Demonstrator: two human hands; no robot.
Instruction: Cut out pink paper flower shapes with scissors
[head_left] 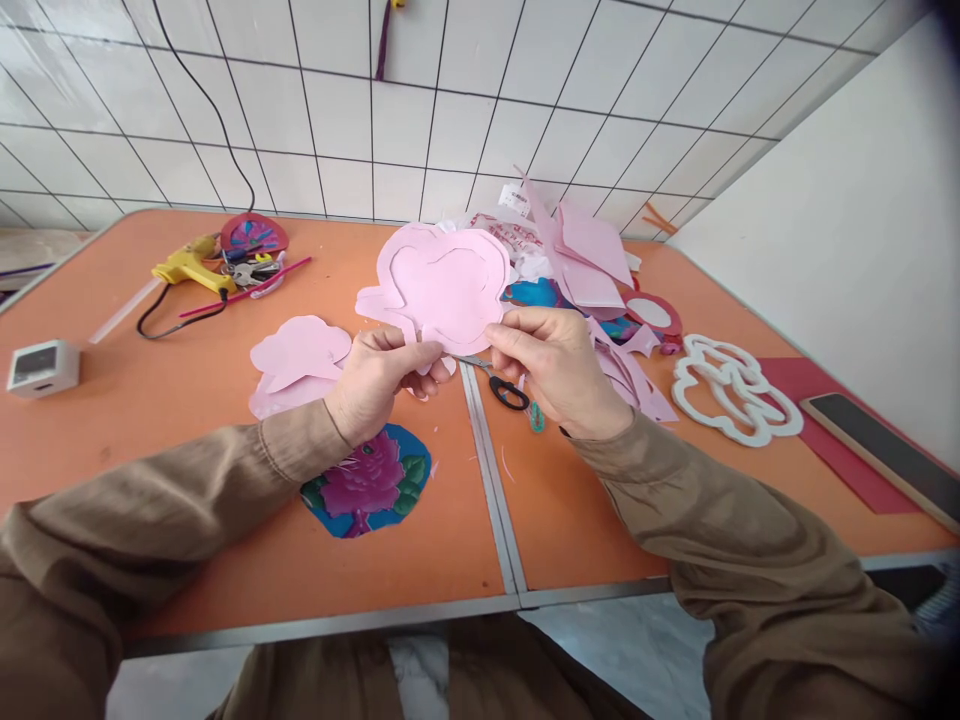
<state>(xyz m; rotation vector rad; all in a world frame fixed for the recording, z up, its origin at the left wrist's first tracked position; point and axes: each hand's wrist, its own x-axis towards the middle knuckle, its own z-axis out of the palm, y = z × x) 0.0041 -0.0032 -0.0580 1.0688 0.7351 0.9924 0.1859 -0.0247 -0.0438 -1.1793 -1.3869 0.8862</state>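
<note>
Both hands hold up a pink paper cutout (450,285) with a lobed, cloud-like outline and a raised rim around its inner shape. My left hand (379,375) pinches its lower left edge. At the lower right edge, the thumb and fingers of my right hand (559,360) are closed on the same paper. Below and behind it lie scissors (508,393) with black handles, partly covered by the hands. More pink cutouts (300,352) rest on the table left of my left hand. A blue fabric piece with a purple flower (375,485) lies under my left wrist.
On the orange table (247,560), a yellow glue gun (193,270) with a cord sits at left, near a small white box (43,368). Pink paper scraps (589,260) pile up at the back right. White cloud-shaped frames (735,390) and a phone (885,450) lie at right.
</note>
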